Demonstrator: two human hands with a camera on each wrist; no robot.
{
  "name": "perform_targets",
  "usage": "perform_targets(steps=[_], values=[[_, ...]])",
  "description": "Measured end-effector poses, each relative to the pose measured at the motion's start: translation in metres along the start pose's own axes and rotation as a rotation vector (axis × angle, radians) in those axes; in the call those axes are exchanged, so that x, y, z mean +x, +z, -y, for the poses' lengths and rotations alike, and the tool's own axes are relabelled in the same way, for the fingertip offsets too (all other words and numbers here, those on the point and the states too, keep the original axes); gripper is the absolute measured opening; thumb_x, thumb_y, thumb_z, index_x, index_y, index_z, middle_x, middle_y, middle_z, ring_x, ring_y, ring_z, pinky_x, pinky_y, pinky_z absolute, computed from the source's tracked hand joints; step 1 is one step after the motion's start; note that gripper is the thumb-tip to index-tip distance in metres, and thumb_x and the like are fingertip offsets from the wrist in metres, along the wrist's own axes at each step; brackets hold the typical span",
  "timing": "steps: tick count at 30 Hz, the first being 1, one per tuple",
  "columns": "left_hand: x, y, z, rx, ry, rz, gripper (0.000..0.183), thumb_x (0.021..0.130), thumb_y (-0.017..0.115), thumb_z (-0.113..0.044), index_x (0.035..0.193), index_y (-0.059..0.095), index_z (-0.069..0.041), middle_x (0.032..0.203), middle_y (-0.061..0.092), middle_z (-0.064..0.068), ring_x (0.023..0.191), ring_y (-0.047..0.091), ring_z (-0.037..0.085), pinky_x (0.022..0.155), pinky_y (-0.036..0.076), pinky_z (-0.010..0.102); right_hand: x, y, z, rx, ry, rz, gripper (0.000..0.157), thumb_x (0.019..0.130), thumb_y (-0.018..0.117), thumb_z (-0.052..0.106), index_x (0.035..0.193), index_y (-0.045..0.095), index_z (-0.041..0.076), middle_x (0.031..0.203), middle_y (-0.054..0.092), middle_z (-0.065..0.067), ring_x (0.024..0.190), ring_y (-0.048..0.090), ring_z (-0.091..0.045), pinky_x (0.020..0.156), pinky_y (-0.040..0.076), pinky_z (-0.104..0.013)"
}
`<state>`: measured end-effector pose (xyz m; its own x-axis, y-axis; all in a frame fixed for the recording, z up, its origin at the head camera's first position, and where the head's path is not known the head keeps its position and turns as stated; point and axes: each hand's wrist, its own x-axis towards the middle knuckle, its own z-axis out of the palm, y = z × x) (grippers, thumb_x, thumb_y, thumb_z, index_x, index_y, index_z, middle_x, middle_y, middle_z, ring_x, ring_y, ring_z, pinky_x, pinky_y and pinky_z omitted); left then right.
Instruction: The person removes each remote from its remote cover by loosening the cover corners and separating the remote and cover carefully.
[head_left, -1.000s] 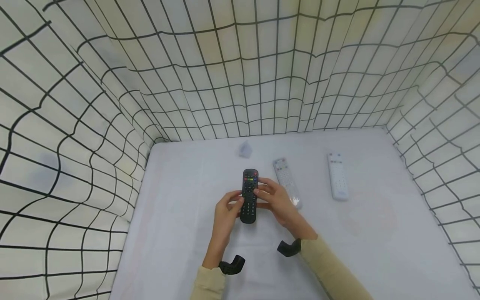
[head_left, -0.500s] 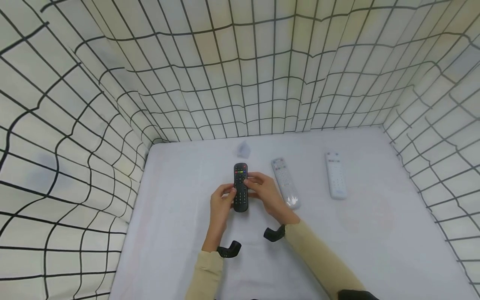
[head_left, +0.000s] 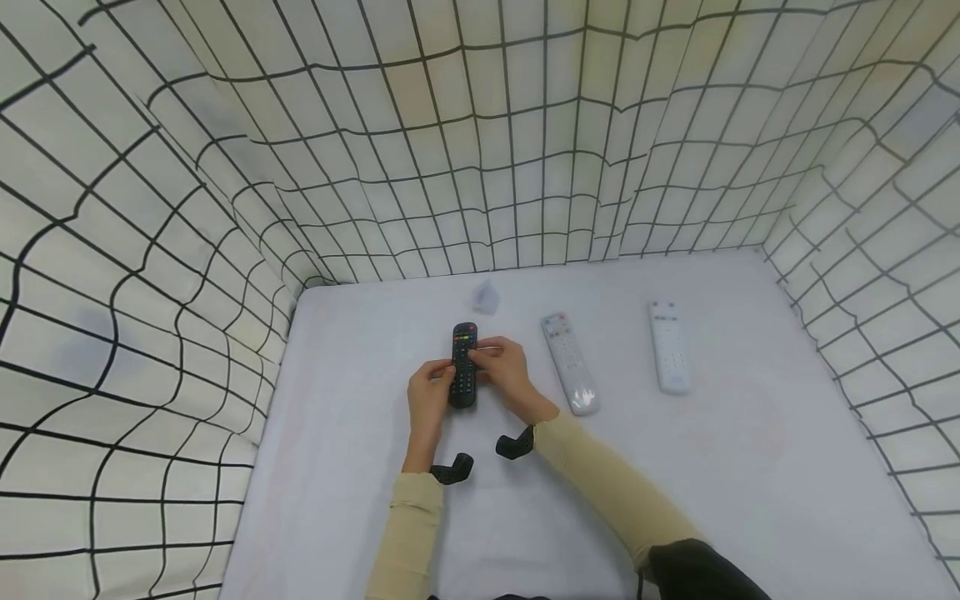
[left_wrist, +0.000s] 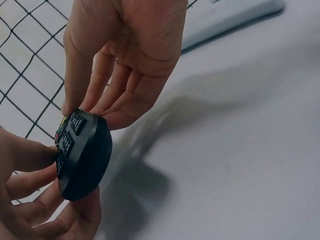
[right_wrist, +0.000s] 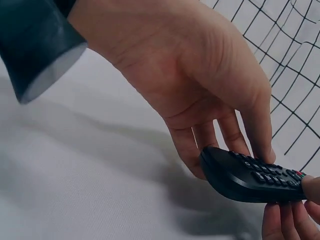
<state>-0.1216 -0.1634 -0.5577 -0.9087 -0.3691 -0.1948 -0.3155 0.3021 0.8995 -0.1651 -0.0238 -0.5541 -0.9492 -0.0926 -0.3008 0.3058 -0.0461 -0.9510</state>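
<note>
A black remote control [head_left: 463, 367] with rows of buttons, some coloured near its far end, is held between both hands over the white table. My left hand [head_left: 429, 400] grips its left edge, thumb on the button face and fingers underneath, as the left wrist view shows of the remote [left_wrist: 87, 157]. From the other side my right hand [head_left: 508, 375] pinches it. In the right wrist view the right thumb [right_wrist: 262, 135] lies on the buttons and the fingers go behind the remote [right_wrist: 235, 180]. Its shadow falls on the cloth below.
To the right lies a white remote [head_left: 572, 367] with a shiny surface, and farther right another white remote [head_left: 670, 350]. A small pale, translucent object [head_left: 486, 298] sits near the back edge. Grid-patterned cloth walls [head_left: 480, 167] surround the table's back and sides.
Both hands have moved left and slightly away from me with the black remote between them. The grip looks much the same, and the white remotes stay in place.
</note>
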Motion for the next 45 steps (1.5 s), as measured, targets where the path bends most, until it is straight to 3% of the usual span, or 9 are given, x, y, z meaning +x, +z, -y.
perform_targets(steps=[6, 9, 16, 20, 25, 31, 36, 41, 45], values=[[0.009, 0.002, 0.004, 0.070, 0.002, -0.031, 0.025, 0.102, 0.065, -0.016, 0.121, 0.073, -0.002, 0.113, 0.076, 0.020, 0.113, 0.068, 0.035, 0.095, 0.053, 0.046, 0.007, 0.009, -0.005, -0.064, 0.003, -0.033, 0.031, 0.095, 0.074, 0.009, 0.122, 0.066, -0.003, 0.113, 0.076, -0.024, 0.080, 0.073, -0.014, 0.080, 0.065, -0.041], [0.012, 0.004, 0.006, 0.109, 0.000, -0.044, 0.024, 0.101, 0.065, -0.016, 0.120, 0.073, -0.002, 0.112, 0.076, 0.020, 0.113, 0.069, 0.036, 0.098, 0.053, 0.049, 0.008, 0.011, -0.006, -0.109, 0.000, -0.037, 0.031, 0.095, 0.074, 0.009, 0.123, 0.066, -0.003, 0.111, 0.077, -0.023, 0.082, 0.075, -0.017, 0.079, 0.065, -0.040], [0.011, 0.008, 0.008, 0.213, 0.013, -0.058, 0.025, 0.103, 0.063, -0.017, 0.120, 0.073, -0.002, 0.112, 0.077, 0.019, 0.104, 0.072, 0.034, 0.088, 0.056, 0.047, 0.013, 0.013, -0.013, -0.246, -0.043, -0.051, 0.029, 0.096, 0.074, 0.012, 0.121, 0.070, -0.002, 0.105, 0.079, -0.019, 0.077, 0.075, -0.017, 0.069, 0.064, -0.031], [0.010, 0.011, 0.010, 0.279, 0.042, -0.076, 0.024, 0.103, 0.064, -0.018, 0.119, 0.074, -0.003, 0.109, 0.077, 0.017, 0.097, 0.071, 0.032, 0.082, 0.055, 0.044, 0.016, 0.013, -0.017, -0.338, -0.078, -0.070, 0.029, 0.095, 0.075, 0.015, 0.120, 0.072, 0.000, 0.100, 0.080, -0.015, 0.068, 0.072, -0.012, 0.061, 0.060, -0.023], [0.009, 0.014, 0.009, 0.347, 0.089, -0.089, 0.023, 0.102, 0.065, -0.018, 0.116, 0.074, -0.002, 0.104, 0.075, 0.016, 0.094, 0.069, 0.031, 0.079, 0.053, 0.042, 0.018, 0.010, -0.019, -0.414, -0.117, -0.071, 0.028, 0.096, 0.074, 0.016, 0.119, 0.072, 0.000, 0.096, 0.080, -0.014, 0.061, 0.070, -0.010, 0.056, 0.058, -0.022], [0.007, 0.017, 0.008, 0.394, 0.117, -0.097, 0.023, 0.103, 0.065, -0.018, 0.116, 0.073, -0.002, 0.099, 0.073, 0.015, 0.088, 0.067, 0.029, 0.072, 0.050, 0.038, 0.020, 0.005, -0.021, -0.420, -0.131, -0.042, 0.030, 0.097, 0.073, 0.017, 0.122, 0.070, -0.001, 0.093, 0.079, -0.013, 0.060, 0.068, -0.010, 0.054, 0.058, -0.023], [0.003, 0.021, 0.005, 0.429, 0.134, -0.126, 0.028, 0.104, 0.062, -0.019, 0.125, 0.069, -0.001, 0.106, 0.068, 0.016, 0.093, 0.064, 0.031, 0.075, 0.050, 0.040, 0.018, -0.004, -0.019, -0.404, -0.138, -0.005, 0.028, 0.100, 0.070, 0.018, 0.122, 0.070, 0.001, 0.089, 0.077, -0.012, 0.058, 0.063, -0.011, 0.053, 0.055, -0.023], [-0.010, 0.024, 0.000, 0.472, 0.225, -0.179, 0.028, 0.105, 0.059, -0.016, 0.129, 0.066, -0.003, 0.121, 0.062, 0.017, 0.108, 0.060, 0.033, 0.082, 0.052, 0.045, 0.007, -0.020, -0.019, -0.427, -0.175, -0.032, 0.025, 0.100, 0.069, 0.019, 0.119, 0.072, 0.004, 0.091, 0.079, -0.011, 0.061, 0.066, -0.012, 0.057, 0.052, -0.023], [-0.024, 0.030, -0.004, 0.475, 0.338, -0.191, 0.023, 0.103, 0.063, -0.012, 0.123, 0.070, -0.004, 0.118, 0.064, 0.016, 0.102, 0.060, 0.031, 0.081, 0.051, 0.043, -0.006, -0.038, -0.017, -0.403, -0.187, -0.050, 0.026, 0.100, 0.070, 0.017, 0.122, 0.072, 0.004, 0.097, 0.078, -0.013, 0.071, 0.072, -0.019, 0.063, 0.057, -0.026]])
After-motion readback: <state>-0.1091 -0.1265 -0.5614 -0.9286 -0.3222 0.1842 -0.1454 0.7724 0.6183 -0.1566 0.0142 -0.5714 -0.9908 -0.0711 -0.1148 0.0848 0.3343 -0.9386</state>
